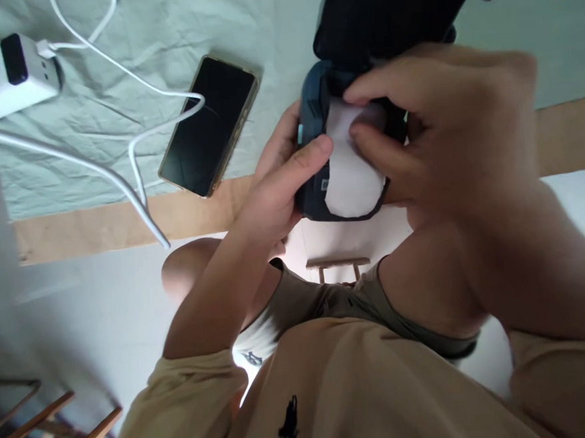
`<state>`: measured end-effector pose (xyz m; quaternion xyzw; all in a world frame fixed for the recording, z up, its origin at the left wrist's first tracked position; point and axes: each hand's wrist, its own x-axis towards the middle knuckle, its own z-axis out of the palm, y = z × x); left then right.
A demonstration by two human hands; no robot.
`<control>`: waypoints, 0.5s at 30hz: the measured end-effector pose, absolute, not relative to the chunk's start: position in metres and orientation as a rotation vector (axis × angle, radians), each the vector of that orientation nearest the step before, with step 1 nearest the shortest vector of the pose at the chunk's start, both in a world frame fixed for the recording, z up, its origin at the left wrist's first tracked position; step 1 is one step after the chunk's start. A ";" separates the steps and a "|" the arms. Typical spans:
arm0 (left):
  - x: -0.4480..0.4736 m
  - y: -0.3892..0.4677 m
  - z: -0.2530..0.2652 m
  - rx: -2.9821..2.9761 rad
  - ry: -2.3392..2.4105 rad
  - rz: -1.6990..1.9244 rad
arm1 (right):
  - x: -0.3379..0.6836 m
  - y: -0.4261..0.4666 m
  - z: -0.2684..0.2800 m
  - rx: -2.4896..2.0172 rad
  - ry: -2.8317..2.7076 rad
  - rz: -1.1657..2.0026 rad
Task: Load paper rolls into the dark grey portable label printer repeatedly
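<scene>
Your left hand (282, 179) is clenching the side of a dark pouch (318, 150), thumb across its front, while your right hand (445, 108) is pinching a white pad (349, 175) at its mouth. The pouch is hanging just past the bench (97, 226) edge, above your lap. You seem to be seating the pad; pressing it flat likely calls for a steady left hold. A phone (208, 125) and charger (6, 75) are lying toward the left corner.

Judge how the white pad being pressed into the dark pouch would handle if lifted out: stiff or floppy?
The white pad probably flexes: it curves along the pouch opening under the right hand fingertips. It looks thin, so likely light for its size. Its matt surface suggests it would not slip easily, though its material cannot be told. The left hand steadies the pouch.
</scene>
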<state>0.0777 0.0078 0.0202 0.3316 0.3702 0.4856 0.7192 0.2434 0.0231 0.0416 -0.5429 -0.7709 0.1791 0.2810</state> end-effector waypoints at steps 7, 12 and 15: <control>0.081 0.007 0.017 0.777 0.793 1.087 | 0.250 0.028 0.046 -1.632 -2.353 0.273; 0.082 0.006 0.017 0.740 0.819 1.122 | 0.249 0.023 0.058 -1.470 -2.221 0.491; 0.082 0.007 0.018 0.706 0.786 1.150 | 0.255 0.020 0.059 -1.404 -1.978 0.745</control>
